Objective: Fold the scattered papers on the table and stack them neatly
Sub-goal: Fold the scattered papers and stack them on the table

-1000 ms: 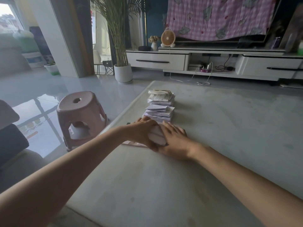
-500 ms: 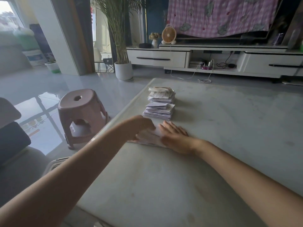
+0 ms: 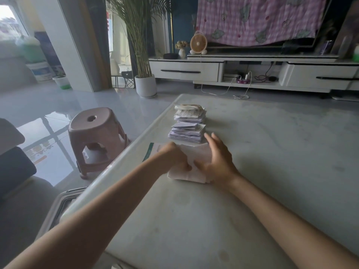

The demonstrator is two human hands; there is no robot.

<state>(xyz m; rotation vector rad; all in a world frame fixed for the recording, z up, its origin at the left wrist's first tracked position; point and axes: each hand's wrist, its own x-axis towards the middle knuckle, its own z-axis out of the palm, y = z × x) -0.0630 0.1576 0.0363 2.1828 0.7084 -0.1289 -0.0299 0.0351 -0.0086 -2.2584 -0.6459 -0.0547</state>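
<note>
A pale, partly folded paper (image 3: 197, 155) lies on the marble table (image 3: 272, 152) near its left edge. My left hand (image 3: 174, 159) is curled over the paper's left side and grips it. On the paper's right side stands my right hand (image 3: 218, 160), fingers straight and raised, its thumb reaching towards the paper's middle. Part of the paper is hidden under both hands. Just beyond the hands sits a stack of folded papers (image 3: 187, 132), and a second folded stack (image 3: 190, 113) is behind it. A sheet with a green edge (image 3: 150, 152) lies flat under the paper at the left.
A pink plastic stool (image 3: 97, 136) stands on the floor left of the table. A grey sofa (image 3: 17, 191) is at the near left. Past the table's far end are a white potted plant (image 3: 145, 85) and a low TV cabinet (image 3: 252, 70).
My right hand has lifted from lying flat on the paper to standing on its edge. The paper has come nearer to me and shows a folded near edge. My left hand keeps hold of it.
</note>
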